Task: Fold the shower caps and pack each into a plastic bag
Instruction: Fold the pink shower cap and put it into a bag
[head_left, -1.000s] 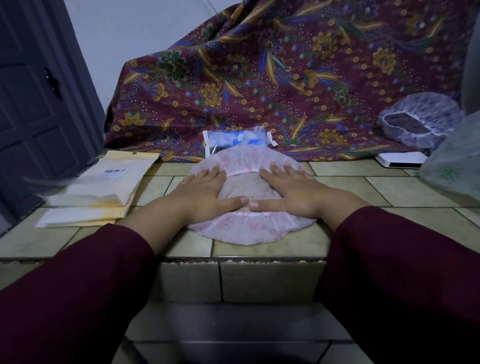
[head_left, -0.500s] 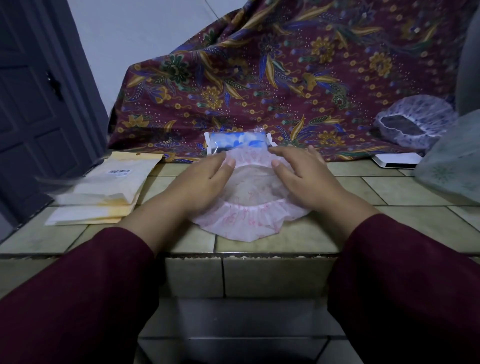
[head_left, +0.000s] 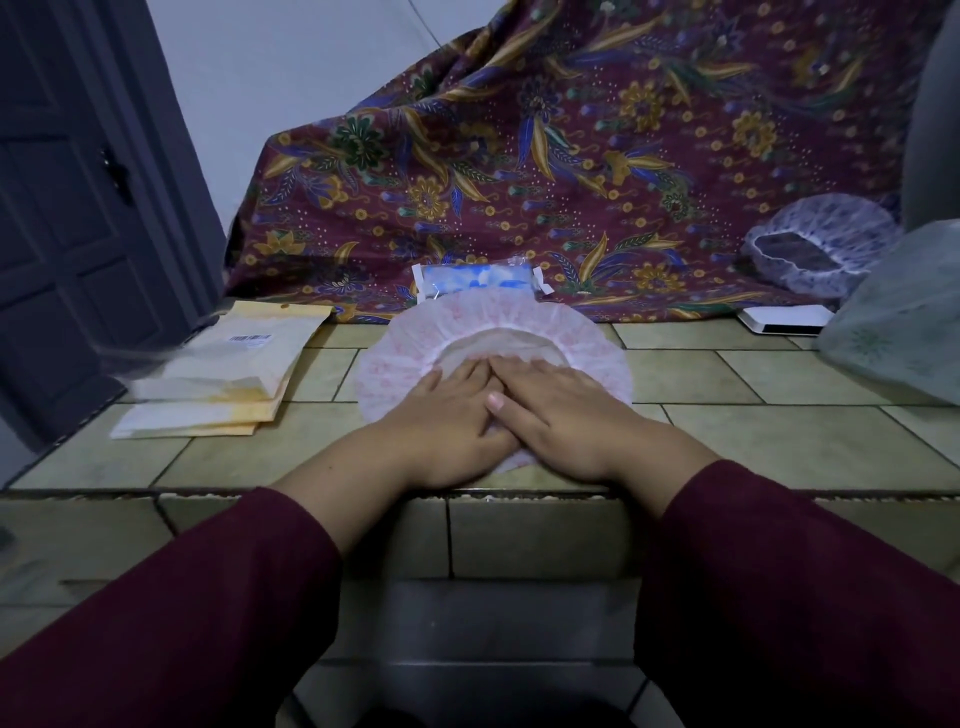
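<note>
1. The left hand (head_left: 447, 410) lies flat on the pink shower cap (head_left: 587, 338), fingers straight and together, grip released, pressing down and clutching nothing.
2. The right hand (head_left: 561, 410) lies flat just beside it, touching it along the fingers, its thumb crossing onto the left hand; its grip is likewise released, palm down on the cap.
3. The pink shower cap is spread out round on the tiled worktop (head_left: 779, 436), close to the near edge at the centre; its ruffled rim shows to the left, right and far side of the hands, and its near part is hidden under them.
4. Both forearms come in from the near side in dark red sleeves (head_left: 218, 613).
5. Just beyond the cap's far rim lies a blue-and-white packed plastic bag (head_left: 475, 278), against the foot of the patterned cloth (head_left: 571, 156).
6. To the left on the worktop lies a stack of yellow-and-white flat packets (head_left: 223, 374), the top one bearing a barcode label.
7. Far right, a purple-patterned shower cap (head_left: 821, 244) rests against the cloth, with a flat white box (head_left: 784, 319) near it and a pale translucent bag (head_left: 909, 317) at the right edge.
8. A dark door (head_left: 78, 208) stands at the left.
</note>
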